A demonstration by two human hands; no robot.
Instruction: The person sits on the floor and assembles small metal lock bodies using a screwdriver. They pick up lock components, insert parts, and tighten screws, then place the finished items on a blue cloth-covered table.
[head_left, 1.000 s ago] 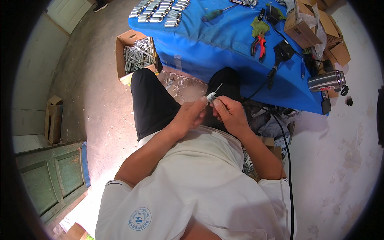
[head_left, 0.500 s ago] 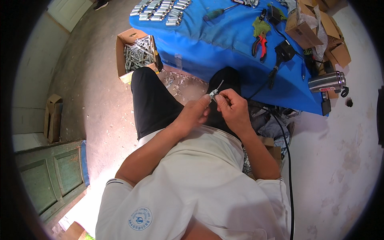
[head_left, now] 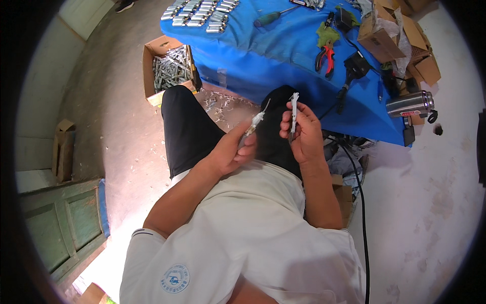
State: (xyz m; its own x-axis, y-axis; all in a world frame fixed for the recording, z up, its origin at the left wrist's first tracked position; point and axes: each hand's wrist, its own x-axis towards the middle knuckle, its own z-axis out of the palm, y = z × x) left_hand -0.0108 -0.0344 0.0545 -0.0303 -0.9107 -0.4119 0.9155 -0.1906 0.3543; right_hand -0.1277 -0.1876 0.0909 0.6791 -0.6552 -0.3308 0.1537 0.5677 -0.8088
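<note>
L hand point(head_left: 234, 151) grips a small white part point(head_left: 254, 122) w/ a thin wire sticking up. R hand point(head_left: 302, 133) pinches a long white strip point(head_left: 294, 111), held upright. The 2 pieces are near each other but apart, both above the lap, in front of the blue table point(head_left: 263, 55). On the table: red pliers point(head_left: 325, 54), a green screwdriver point(head_left: 272, 17), rows of small silver bits point(head_left: 198, 10), brown boxes point(head_left: 390, 33). A metal flask point(head_left: 409, 104) lies at the table's R end. A box of silver pieces point(head_left: 170, 71) sits on the floor by the L knee.
</note>
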